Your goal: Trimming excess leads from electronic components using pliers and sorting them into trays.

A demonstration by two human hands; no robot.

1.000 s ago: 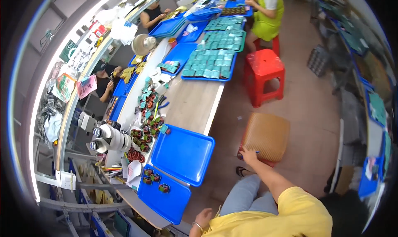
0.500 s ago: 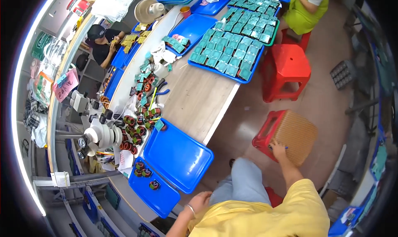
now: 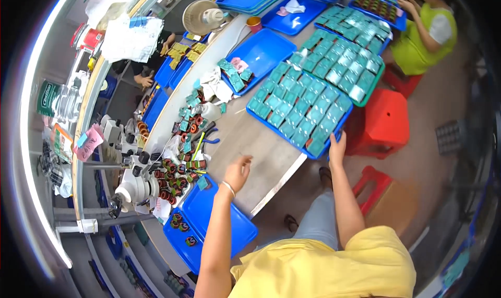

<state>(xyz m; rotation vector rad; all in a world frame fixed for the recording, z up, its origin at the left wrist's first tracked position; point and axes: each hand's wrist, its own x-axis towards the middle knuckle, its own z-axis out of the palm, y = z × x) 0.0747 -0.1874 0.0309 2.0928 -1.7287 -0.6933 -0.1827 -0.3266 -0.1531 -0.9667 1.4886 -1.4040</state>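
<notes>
My right hand (image 3: 337, 149) is at the near right corner of a blue tray (image 3: 277, 134), its fingers closed on the rim. Rows of flat teal-wrapped pieces (image 3: 300, 107) fill that tray, which lies on the wooden table (image 3: 258, 162). Over the bare tabletop, left of the tray, my left hand (image 3: 237, 174) holds nothing; its fingers are bent loosely and apart. Closer to me, below that hand, sits a blue tray (image 3: 229, 220) overlapping another blue tray (image 3: 182, 251) with a few small wound coils (image 3: 180, 223).
Coils, pliers (image 3: 209, 136) and a white bottle (image 3: 210, 111) crowd the table's left side. A microscope (image 3: 138, 186) stands there. Red stools (image 3: 386, 123) are on the right. Beyond, a person in lime green (image 3: 430, 37) sits by a green tray (image 3: 377, 83) of teal pieces.
My right hand has left the woven-topped stool and reached the filled tray's corner. My left hand has risen from my side to above the table. The view has shifted.
</notes>
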